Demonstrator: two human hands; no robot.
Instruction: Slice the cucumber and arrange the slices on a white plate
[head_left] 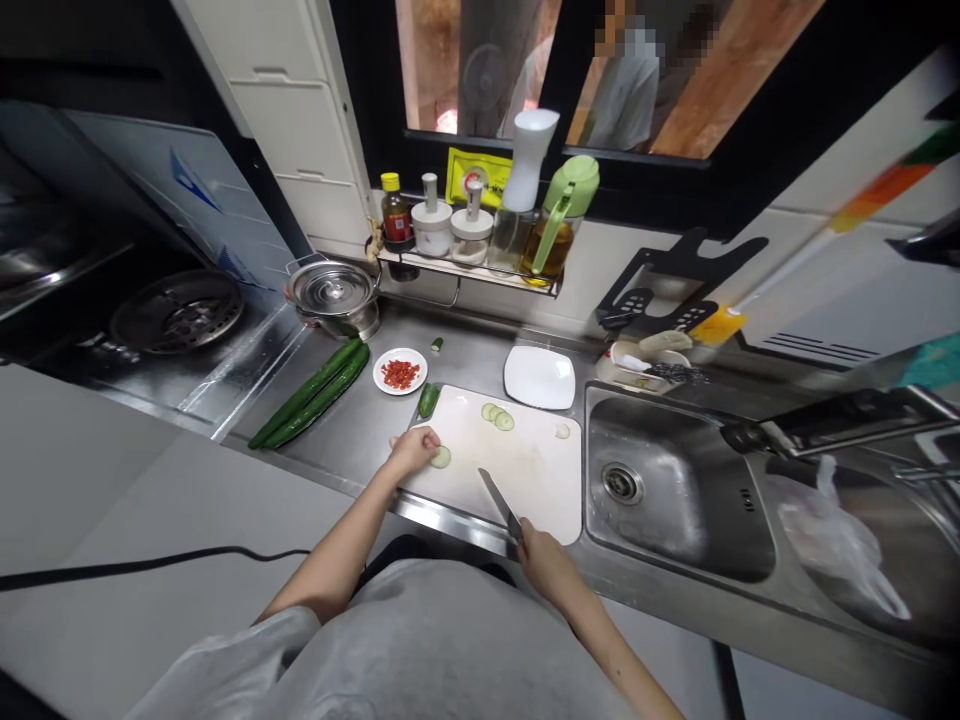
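A pale cutting board (517, 480) lies on the steel counter. Near its left edge my left hand (411, 450) is closed, its fingertips at the edge of a cucumber slice (441, 458) that seems pinched there. My right hand (546, 558) grips the handle of a kitchen knife (498, 500), whose blade points away over the board. Several cucumber slices (498, 416) overlap near the board's back edge. At the back left corner is a short cucumber piece (428, 401). A small pale piece (562, 431), too small to name, lies at the right.
Left of the board are long cucumbers (311, 393), a plate of chopped red pieces (400, 388) and a lidded steel pot (334, 292). A white plate (540, 378) stands behind it, a sink (679, 480) to its right. Bottles and jars fill a wall rack (469, 270).
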